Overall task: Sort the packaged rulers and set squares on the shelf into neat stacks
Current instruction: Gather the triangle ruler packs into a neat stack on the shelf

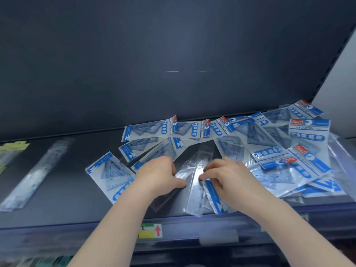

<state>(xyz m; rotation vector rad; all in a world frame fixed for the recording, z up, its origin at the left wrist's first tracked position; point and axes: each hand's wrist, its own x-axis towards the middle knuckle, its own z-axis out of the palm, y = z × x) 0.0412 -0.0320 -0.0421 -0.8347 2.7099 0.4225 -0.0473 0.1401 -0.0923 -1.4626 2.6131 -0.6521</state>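
Pinching the ruler pack (199, 164) by its sides, left hand (159, 175) and right hand (228, 177) flank it; its length runs front-to-back.

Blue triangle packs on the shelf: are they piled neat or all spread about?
Spread about. The blue triangle packs lie overlapping at many angles across the shelf, not in a neat stack.

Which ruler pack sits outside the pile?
Long clear ruler pack far left, alone on the shelf. The other ruler pack lies in the set-square pile, pinched by left hand and right hand.
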